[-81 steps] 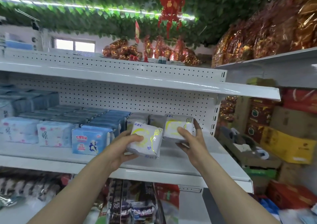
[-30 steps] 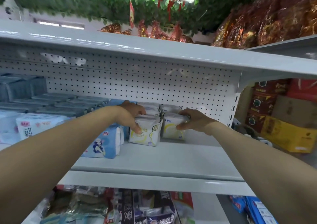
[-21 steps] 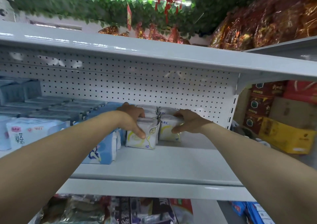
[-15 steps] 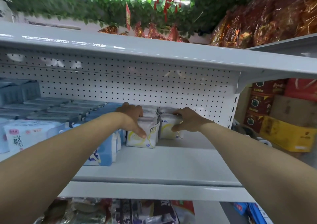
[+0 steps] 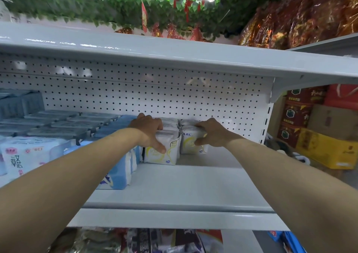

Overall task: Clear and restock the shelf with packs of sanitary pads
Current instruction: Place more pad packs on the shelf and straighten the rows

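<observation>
At the back of the shelf [image 5: 193, 187], toward twelve o'clock from the person, the fingers [image 5: 157, 125] of the left hand [image 5: 148, 131] curl over the top of a white-and-yellow pack [image 5: 161, 157], and the thumb presses on its front face. The right hand [image 5: 213, 134] grips the ABC pack [image 5: 188, 146] the same way, fingers over the top edge and thumb on the front. Both hands hold narrow and firm, not spread.

That top-and-front hold looks chosen for pushing. I'd say each pack is being squared up against the like packs stacked behind it, which run back to the pegboard [image 5: 155, 94]. The two packs stand upright, side by side and touching. The left one sits a little nearer the shelf's front.

At nine o'clock of the left one, blue packs [image 5: 118, 173] stand close alongside, so the rows keep a tidy face. Further out that way lie grey packs [image 5: 64, 125] and a pink-printed pack [image 5: 25, 156]. Toward six o'clock the shelf board lies bare, likely room for more rows. At three o'clock, past the shelf end, cartons [image 5: 325, 148] are stacked.
</observation>
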A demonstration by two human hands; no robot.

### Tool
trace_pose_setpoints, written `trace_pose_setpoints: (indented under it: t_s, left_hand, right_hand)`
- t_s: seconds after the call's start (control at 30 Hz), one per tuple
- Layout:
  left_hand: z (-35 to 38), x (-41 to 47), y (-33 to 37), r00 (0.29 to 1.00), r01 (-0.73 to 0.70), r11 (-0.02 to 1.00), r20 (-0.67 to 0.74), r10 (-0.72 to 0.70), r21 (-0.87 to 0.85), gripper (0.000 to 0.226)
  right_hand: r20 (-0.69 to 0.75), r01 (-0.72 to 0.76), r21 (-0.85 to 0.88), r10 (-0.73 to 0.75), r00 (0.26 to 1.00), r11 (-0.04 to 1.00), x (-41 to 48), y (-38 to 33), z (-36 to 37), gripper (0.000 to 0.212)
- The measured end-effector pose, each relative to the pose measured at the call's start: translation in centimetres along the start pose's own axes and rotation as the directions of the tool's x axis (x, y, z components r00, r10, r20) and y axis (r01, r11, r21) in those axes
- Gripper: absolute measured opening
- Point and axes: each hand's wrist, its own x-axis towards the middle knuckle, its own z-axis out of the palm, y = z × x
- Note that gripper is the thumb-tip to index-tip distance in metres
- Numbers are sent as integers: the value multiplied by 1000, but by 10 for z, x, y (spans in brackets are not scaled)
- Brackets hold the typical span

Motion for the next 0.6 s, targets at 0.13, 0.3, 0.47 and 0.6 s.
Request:
trace_pose_setpoints:
  t_s: [0.13,0.3,0.47,0.6]
  left_hand:
    - [-2,1,2,1000,6,1000,15,-6,8,81]
    - [-3,1,2,1000,11,1000,22,-11,22,82]
    - [1,-1,3,1000,15,999,-1,-15,52,83]
    - [0,-2,3,1000,4,998,9,-4,67,82]
  right_hand:
    - [-10,4,13,-4,1000,1000,0,2,3,100]
    - [-34,-1,12,1,999,1000,-8,-4,0,89]
    - [-45,-22,-33,21,999,999,-22,-16,-2,75]
    - [-60,-64,-77,59,996,995,-31,-27,-1,75]
